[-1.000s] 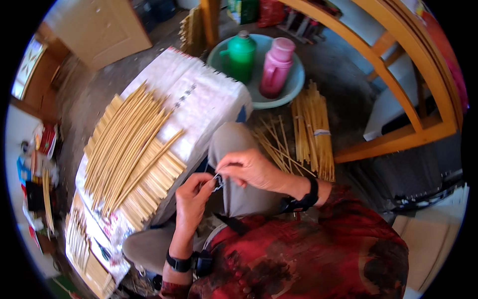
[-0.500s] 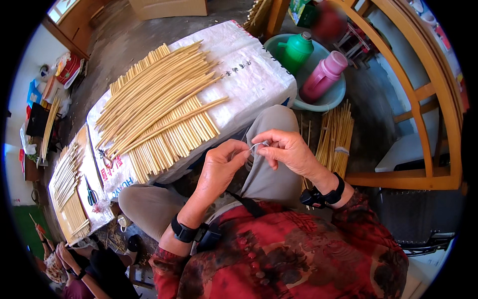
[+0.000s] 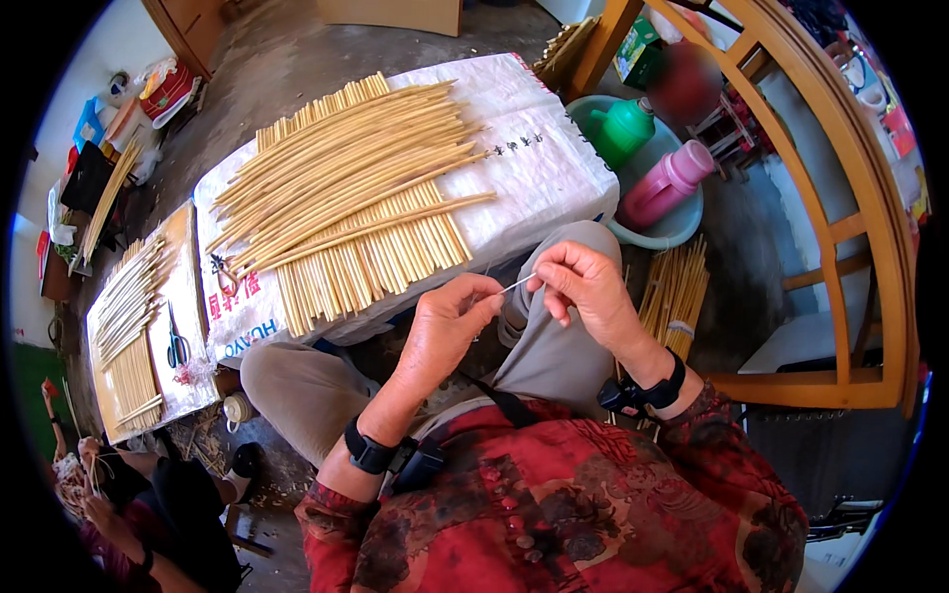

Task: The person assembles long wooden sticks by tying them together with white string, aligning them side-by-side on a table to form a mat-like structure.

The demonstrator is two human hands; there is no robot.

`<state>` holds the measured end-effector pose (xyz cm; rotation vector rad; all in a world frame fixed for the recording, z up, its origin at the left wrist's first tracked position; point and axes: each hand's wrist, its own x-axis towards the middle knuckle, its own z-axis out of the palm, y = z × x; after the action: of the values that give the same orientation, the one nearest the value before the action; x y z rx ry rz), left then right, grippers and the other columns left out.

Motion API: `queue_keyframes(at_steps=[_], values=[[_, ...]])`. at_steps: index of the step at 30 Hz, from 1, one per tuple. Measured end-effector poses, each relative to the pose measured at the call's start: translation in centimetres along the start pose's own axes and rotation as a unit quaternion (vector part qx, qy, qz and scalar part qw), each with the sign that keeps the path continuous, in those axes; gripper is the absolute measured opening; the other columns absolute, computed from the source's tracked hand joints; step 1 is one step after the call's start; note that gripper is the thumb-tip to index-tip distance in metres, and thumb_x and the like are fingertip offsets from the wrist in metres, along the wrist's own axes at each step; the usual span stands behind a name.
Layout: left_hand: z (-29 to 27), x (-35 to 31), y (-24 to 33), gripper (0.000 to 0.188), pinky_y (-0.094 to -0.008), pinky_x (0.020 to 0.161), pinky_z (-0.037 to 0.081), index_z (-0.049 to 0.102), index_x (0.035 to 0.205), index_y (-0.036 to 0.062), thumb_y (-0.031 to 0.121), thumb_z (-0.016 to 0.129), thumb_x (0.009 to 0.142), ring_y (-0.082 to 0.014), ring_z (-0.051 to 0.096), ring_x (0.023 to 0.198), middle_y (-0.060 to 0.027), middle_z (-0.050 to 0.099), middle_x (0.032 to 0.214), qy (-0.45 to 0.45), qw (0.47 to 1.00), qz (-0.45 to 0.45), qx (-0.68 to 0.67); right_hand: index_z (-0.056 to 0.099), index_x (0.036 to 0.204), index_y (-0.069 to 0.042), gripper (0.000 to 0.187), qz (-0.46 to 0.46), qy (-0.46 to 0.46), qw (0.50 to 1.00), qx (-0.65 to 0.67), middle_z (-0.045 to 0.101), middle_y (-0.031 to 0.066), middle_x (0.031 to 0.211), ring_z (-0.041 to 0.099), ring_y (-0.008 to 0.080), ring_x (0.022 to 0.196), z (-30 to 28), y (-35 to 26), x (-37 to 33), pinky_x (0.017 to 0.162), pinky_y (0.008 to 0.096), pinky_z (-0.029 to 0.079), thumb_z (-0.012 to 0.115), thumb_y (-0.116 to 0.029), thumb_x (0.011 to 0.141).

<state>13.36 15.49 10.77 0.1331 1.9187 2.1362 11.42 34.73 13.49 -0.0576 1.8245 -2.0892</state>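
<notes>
A thin white string (image 3: 516,285) runs short and taut between my two hands, above my right knee. My left hand (image 3: 457,318) pinches one end between thumb and forefinger. The other end is pinched by the fingertips of my right hand (image 3: 585,292), its lower fingers curled loosely. Ahead of my left hand lies a layer of straw-coloured sticks (image 3: 341,178), with a second row of sticks (image 3: 381,262) crossing beneath it. Both rest on a table covered with a white woven sheet (image 3: 554,124).
Bundled sticks (image 3: 677,296) stand beside my right knee. A pale basin (image 3: 682,222) holds a green flask (image 3: 625,133) and a pink flask (image 3: 667,185). At left, scissors (image 3: 176,346) lie beside more sticks (image 3: 127,311) on a board. A co-worker (image 3: 148,514) sits at lower left; a wooden frame (image 3: 830,198) rises at right.
My hands have drawn slightly apart, and the string has gone from a loose curve to a straight line. The whole view has shifted, moving the table rightward. The co-worker's hands have moved.
</notes>
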Motion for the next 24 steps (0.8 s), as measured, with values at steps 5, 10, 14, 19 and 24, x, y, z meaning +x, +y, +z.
queue_keyframes(at_steps=[5,10,14,19,24], values=[[-0.7,-0.4,-0.3,0.009,-0.0160,0.049,0.033,0.060,0.087,0.0035,0.012,0.059,0.084,-0.0026,0.042,0.054,0.0005,0.056,0.070,0.045,0.993,-0.029,-0.109,0.053,0.089,0.000,0.014,-0.023,-0.002,0.994,0.111,0.061,0.0088,0.081,0.048,0.0049,0.047,1.1,-0.3,0.8,0.037,0.0163,0.037,0.052,-0.015,0.088],[-0.3,-0.6,-0.1,0.009,-0.0173,0.048,0.033,0.060,0.084,0.0026,0.011,0.059,0.083,-0.0030,0.042,0.055,0.0019,0.053,0.067,0.055,0.987,-0.030,-0.146,0.054,0.090,0.000,0.010,-0.091,-0.007,0.996,-0.016,0.062,0.0097,0.092,0.052,0.0050,0.051,3.7,-0.1,0.5,0.040,0.0168,0.038,0.053,-0.010,0.087],[-0.1,-0.8,0.4,0.009,-0.0172,0.048,0.033,0.059,0.084,0.0021,0.011,0.058,0.084,-0.0030,0.042,0.055,0.0020,0.053,0.067,0.065,0.988,-0.013,-0.136,0.056,0.089,-0.002,0.009,-0.295,-0.050,0.910,-0.287,0.062,0.0096,0.094,0.061,0.0155,0.067,3.7,0.2,0.9,0.056,0.0236,0.048,0.058,-0.003,0.081],[-0.1,-1.2,0.3,0.011,-0.0178,0.050,0.034,0.060,0.086,0.0018,0.012,0.055,0.086,-0.0036,0.043,0.056,0.0009,0.055,0.069,0.063,0.988,-0.003,-0.139,0.056,0.088,-0.005,0.015,-0.447,-0.063,0.790,-0.414,0.061,0.0090,0.092,0.062,0.0226,0.080,3.1,0.4,1.8,0.064,0.0281,0.051,0.063,-0.003,0.075],[-0.1,-1.0,0.5,0.014,-0.0189,0.051,0.035,0.061,0.088,0.0024,0.014,0.053,0.088,-0.0043,0.044,0.057,-0.0004,0.056,0.070,0.049,0.979,-0.039,-0.195,0.056,0.088,-0.005,0.017,-0.460,-0.074,0.760,-0.453,0.061,0.0084,0.094,0.061,0.0233,0.080,2.7,-0.3,1.6,0.064,0.0290,0.051,0.064,-0.002,0.073]])
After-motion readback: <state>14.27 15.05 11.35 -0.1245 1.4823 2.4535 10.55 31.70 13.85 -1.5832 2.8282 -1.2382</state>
